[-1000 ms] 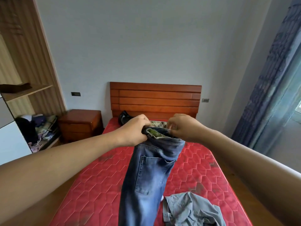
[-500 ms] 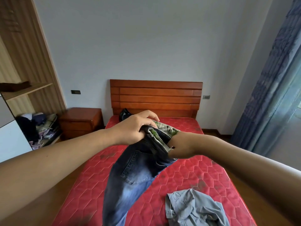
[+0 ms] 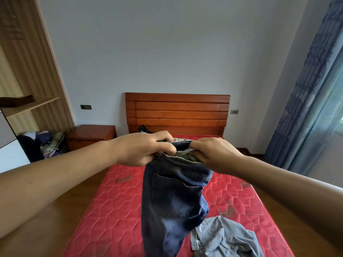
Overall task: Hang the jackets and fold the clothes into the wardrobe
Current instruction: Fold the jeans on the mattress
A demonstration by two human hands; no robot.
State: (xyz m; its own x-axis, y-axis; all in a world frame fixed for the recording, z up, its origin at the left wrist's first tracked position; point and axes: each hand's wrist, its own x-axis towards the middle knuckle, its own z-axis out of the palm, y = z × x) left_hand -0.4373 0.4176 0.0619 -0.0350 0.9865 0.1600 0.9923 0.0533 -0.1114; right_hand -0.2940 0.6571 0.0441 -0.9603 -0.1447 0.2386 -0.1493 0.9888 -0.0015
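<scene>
So the jeans (image 3: 174,193) have been swung back level: waistband now pinched by left hand (image 3: 143,149) and right hand (image 3: 213,153), legs hung straight above the bed (image 3: 115,210), ready for folding probably.

soft daylight from window (image 3: 340,125) at right, wide-angle edge distortion, mostly sharp

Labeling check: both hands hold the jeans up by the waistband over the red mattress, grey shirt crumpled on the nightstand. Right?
Not quite. In the head view the grey shirt lies crumpled on the red mattress, not the nightstand. The left hand and right hand do hold the jeans by the waistband.
</scene>
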